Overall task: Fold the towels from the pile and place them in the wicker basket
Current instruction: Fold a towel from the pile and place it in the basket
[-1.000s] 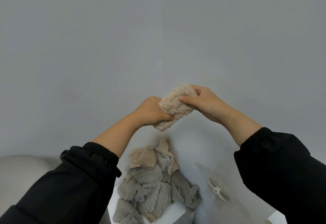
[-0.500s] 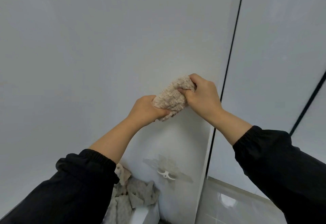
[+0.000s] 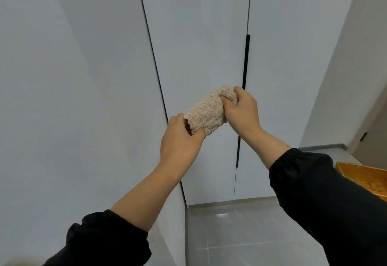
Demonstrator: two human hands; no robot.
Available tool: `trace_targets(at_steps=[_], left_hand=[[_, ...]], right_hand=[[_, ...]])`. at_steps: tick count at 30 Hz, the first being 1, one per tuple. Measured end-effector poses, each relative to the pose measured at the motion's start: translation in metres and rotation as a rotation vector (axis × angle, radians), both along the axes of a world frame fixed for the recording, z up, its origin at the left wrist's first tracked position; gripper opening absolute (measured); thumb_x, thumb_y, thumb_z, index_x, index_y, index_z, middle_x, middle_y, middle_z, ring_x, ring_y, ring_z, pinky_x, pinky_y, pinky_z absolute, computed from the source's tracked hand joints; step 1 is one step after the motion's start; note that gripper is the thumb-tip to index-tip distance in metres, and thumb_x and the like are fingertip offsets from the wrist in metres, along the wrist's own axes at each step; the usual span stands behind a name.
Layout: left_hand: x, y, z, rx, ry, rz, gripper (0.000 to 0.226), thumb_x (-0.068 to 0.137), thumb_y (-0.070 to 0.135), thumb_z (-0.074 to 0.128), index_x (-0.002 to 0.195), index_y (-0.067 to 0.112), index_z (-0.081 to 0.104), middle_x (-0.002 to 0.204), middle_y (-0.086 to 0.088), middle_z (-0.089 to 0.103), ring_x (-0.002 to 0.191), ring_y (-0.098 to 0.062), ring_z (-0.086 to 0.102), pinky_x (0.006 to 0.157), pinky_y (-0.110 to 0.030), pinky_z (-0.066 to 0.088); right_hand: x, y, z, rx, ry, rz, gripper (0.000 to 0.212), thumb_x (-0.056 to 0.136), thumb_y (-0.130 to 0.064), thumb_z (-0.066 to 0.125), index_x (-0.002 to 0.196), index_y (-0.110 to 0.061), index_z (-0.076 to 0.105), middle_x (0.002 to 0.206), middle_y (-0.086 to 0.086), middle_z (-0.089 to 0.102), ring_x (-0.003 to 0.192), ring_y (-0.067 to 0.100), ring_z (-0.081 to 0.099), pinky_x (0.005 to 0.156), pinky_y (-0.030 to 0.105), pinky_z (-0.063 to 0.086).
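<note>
Here, the left hand (image 3: 181, 140) and right hand (image 3: 240, 112) each gripped an end of the rolled beige towel (image 3: 207, 114), fingers curled around it.

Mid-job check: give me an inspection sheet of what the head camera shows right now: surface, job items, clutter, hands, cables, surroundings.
Surface: no worktop in view; grey tiled floor below.
Job's things: beige towel bundled and held in the air between both hands; wicker basket shows only a corner at the right edge, contents hidden.
Clutter: nothing seen.
Hands: left hand grips the towel's lower end; right hand grips its upper end.
Cables: nothing seen.
Surroundings: glossy white cabinet doors with a black handle strip; plain wall on the left.
</note>
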State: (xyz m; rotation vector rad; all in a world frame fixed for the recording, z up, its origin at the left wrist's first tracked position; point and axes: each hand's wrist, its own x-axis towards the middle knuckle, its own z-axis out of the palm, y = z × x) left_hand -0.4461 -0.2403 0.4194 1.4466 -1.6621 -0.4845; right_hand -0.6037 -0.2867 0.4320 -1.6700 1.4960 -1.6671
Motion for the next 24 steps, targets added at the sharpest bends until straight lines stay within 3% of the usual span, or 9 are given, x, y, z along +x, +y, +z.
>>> trace_targets(at_steps=[3,5,8,10,14,17,20,24], left_hand=[[-0.044,-0.051,-0.009,0.023,0.03,-0.081,0.029,0.072,0.03,0.059,0.095,0.015,0.054,0.099,-0.008,0.059,0.078,-0.017,0.059,0.056,-0.029,0.042],[-0.08,-0.094,-0.017,0.071,0.029,-0.113,0.039,0.077,0.024,0.065,0.111,0.016,0.047,0.114,-0.005,0.051,0.099,-0.019,0.056,0.074,-0.034,0.049],[-0.134,-0.149,-0.029,0.131,-0.014,-0.193,0.07,0.079,0.026,0.072,0.137,0.022,0.033,0.134,-0.002,0.036,0.12,-0.017,0.041,0.094,-0.031,0.04],[-0.17,-0.183,-0.034,0.163,-0.051,-0.315,0.077,0.078,0.031,0.075,0.141,0.022,0.032,0.139,0.0,0.037,0.127,-0.016,0.038,0.099,-0.029,0.036],[-0.267,-0.241,-0.045,0.358,-0.049,-0.626,0.069,0.073,0.034,0.079,0.131,0.027,0.042,0.121,0.009,0.056,0.105,-0.008,0.057,0.081,-0.021,0.049],[-0.327,-0.27,-0.06,0.47,0.017,-0.735,0.055,0.073,0.029,0.081,0.118,0.027,0.051,0.109,0.011,0.063,0.095,-0.003,0.062,0.069,-0.016,0.05],[-0.376,-0.297,-0.076,0.615,0.088,-0.818,0.045,0.073,0.02,0.081,0.113,0.021,0.062,0.106,0.004,0.07,0.095,-0.011,0.067,0.075,-0.023,0.055],[-0.452,-0.333,-0.097,0.785,0.181,-0.914,0.037,0.074,0.009,0.078,0.108,0.015,0.066,0.104,-0.004,0.072,0.092,-0.018,0.07,0.078,-0.033,0.058]], right_hand=[[-0.049,-0.032,-0.009,0.024,-0.012,-0.059,0.015,0.089,-0.019,0.059,0.083,-0.004,0.056,0.077,0.002,0.061,0.067,0.012,0.053,0.059,0.025,0.045],[-0.091,-0.059,-0.014,0.061,0.002,-0.092,0.013,0.088,-0.018,0.061,0.078,-0.012,0.055,0.073,-0.005,0.058,0.065,0.008,0.053,0.056,0.019,0.043],[-0.151,-0.094,-0.022,0.125,0.052,-0.146,0.023,0.086,-0.019,0.064,0.07,-0.012,0.049,0.065,-0.003,0.053,0.059,0.012,0.049,0.055,0.028,0.042],[-0.188,-0.112,-0.028,0.175,0.1,-0.154,0.028,0.085,-0.018,0.065,0.066,-0.014,0.045,0.061,-0.004,0.049,0.057,0.015,0.047,0.054,0.031,0.042],[-0.275,-0.152,-0.042,0.287,0.164,-0.144,0.017,0.083,-0.021,0.067,0.08,-0.007,0.058,0.072,0.005,0.061,0.072,0.026,0.059,0.066,0.042,0.053],[-0.322,-0.171,-0.049,0.35,0.183,-0.16,0.016,0.083,-0.029,0.07,0.083,-0.014,0.063,0.075,-0.003,0.064,0.071,0.015,0.06,0.063,0.033,0.051],[-0.366,-0.186,-0.058,0.404,0.16,-0.245,0.021,0.08,-0.035,0.072,0.078,-0.017,0.062,0.072,-0.005,0.062,0.068,0.01,0.058,0.059,0.026,0.046],[-0.437,-0.206,-0.071,0.529,-0.078,-0.281,0.033,0.081,-0.041,0.071,0.07,-0.016,0.052,0.069,-0.004,0.057,0.063,0.009,0.055,0.051,0.02,0.041]])
